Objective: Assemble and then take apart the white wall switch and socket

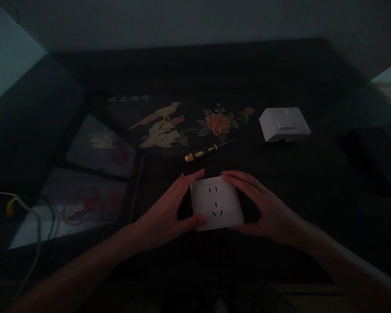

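Head view, two hands point(166, 217) point(270, 208) holding one socket point(217, 200), one screwdriver point(200, 154)

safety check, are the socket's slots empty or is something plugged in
Empty: all five dark slots of the white socket show, with no plug in them.

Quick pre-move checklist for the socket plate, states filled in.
1. Left hand on socket plate: ok, thumb on its face.
2. Right hand on socket plate: ok, at the opposite side.
3. Slotted face visible: ok, slots unobstructed.
4. Back of socket plate: cannot tell, hidden.
5. Screwdriver clear of both hands: ok, lying beyond the plate.
6. Lighting: not ok, scene is dim.
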`<state>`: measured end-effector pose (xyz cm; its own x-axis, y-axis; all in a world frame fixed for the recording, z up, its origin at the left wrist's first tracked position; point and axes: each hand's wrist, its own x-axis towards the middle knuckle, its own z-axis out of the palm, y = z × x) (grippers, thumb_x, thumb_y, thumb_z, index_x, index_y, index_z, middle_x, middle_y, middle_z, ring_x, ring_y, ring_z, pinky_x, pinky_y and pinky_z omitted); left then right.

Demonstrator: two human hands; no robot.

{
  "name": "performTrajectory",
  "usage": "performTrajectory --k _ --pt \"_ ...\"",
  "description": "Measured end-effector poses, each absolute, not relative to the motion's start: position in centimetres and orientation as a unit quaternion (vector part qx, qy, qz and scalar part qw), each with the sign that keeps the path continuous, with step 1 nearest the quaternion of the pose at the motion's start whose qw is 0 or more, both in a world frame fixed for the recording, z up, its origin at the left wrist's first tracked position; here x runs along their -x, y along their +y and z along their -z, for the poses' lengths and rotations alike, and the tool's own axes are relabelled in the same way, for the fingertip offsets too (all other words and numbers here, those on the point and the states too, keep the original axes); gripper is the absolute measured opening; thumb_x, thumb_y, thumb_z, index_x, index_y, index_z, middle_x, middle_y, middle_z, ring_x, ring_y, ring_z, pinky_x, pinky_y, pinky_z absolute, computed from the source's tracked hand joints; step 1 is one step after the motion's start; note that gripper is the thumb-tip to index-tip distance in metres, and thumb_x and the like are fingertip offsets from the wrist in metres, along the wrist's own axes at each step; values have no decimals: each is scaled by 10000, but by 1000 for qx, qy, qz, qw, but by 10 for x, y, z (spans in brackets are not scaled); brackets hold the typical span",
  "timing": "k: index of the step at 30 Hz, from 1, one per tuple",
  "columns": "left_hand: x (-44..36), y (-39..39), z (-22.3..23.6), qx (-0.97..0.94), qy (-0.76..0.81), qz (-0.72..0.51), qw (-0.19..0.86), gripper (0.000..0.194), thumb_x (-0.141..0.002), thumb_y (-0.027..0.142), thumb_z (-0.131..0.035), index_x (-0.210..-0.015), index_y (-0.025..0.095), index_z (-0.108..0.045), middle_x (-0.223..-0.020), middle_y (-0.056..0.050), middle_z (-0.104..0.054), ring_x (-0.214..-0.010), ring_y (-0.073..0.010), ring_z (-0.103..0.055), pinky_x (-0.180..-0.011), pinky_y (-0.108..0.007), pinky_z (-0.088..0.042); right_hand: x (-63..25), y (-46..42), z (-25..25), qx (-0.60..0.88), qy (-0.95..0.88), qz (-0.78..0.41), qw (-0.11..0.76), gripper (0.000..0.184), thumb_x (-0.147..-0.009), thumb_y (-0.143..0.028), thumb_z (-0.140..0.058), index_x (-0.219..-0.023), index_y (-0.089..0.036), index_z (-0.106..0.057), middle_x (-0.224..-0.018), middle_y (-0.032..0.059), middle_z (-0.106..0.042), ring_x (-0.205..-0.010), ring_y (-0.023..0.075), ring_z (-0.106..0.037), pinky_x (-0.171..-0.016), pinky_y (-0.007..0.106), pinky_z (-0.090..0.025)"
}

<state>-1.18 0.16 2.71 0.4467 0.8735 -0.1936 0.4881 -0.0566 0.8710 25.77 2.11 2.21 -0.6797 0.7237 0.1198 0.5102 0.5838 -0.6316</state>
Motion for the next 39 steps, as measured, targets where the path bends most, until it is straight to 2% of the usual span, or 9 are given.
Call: performTrajectory --k 5,9,12,16,18,27,33,36,39 --pt "9 -1 -35 -539 411 -365 638 620 -904 411 -686 -1459 333 -420 -1475 -65 -535 -1263 -240 -589 -991 -332 -530 -253 10 -31 233 -915 -164 287 882 -852 -75 -685 -1586 -172 -205 -1471 145 -480 -1511 230 -258 -1213 399 -345" --pt "9 -2 -44 -495 394 -399 664 403 -807 389 -804 -1179 288 -684 -1152 -14 -734 -1024 -186 -694 -820 -210 -554 -252 0 -35 227 -903 -193 311 933 -879 -174 -711 -1602 -244 -126 -1582 92 -359 -1537 223 -190 -1228 391 -322" --pt "10 -6 -48 -525 392 -412 633 438 -750 312 -862 -1158 304 -702 -1162 -6 -746 -1071 -205 -690 -896 -247 -541 -251 -3 -37 298 -820 -349 342 1026 -823 -526 -726 -1596 -358 -72 -1663 53 -237 -1497 263 -313 -1138 428 -454" --pt "11 -13 -48 -607 379 -397 574 514 -745 321 -865 -1225 291 -684 -1208 -54 -743 -1093 -250 -692 -962 -333 -525 -251 -2 -43 337 -763 -441 331 635 -906 -528 -632 -1480 -426 -380 -1369 2 -648 -1222 202 -641 -989 309 -557" --pt "11 -13 -47 -622 369 -394 568 519 -752 334 -858 -1238 309 -677 -1225 -50 -739 -1100 -253 -694 -960 -344 -527 -250 -2 -47 342 -773 -421 331 487 -915 -501 -637 -1374 -408 -502 -1254 -11 -713 -1118 177 -694 -924 246 -567" --pt "7 -13 -46 -548 416 -380 618 479 -725 380 -871 -1169 299 -708 -1149 -31 -753 -1036 -228 -694 -874 -282 -551 -246 -3 -48 378 -731 -455 341 440 -896 -445 -686 -1307 -409 -534 -1210 -23 -721 -1070 165 -710 -891 225 -579" --pt "8 -3 -40 -434 433 -407 677 416 -803 445 -796 -1166 285 -669 -941 9 -710 -796 -130 -664 -621 -143 -526 -240 -2 -45 395 -546 -694 253 857 -758 -321 -843 -1454 -419 -352 -1225 12 -677 -1056 194 -714 -847 317 -629" --pt "7 -2 -41 -410 401 -398 716 497 -848 480 -741 -1287 304 -587 -1054 -24 -700 -932 -184 -683 -710 -209 -576 -239 0 -48 412 -472 -739 250 809 -786 -315 -810 -1453 -378 -357 -1221 44 -685 -1055 224 -717 -832 359 -636" --pt "6 -5 -43 -385 372 -358 765 777 -820 402 -794 -1467 401 -363 -1248 -52 -669 -1130 -255 -665 -866 -324 -591 -240 4 -50 435 -433 -744 265 825 -822 -336 -765 -1497 -378 -293 -1315 78 -656 -1135 264 -688 -842 403 -630"
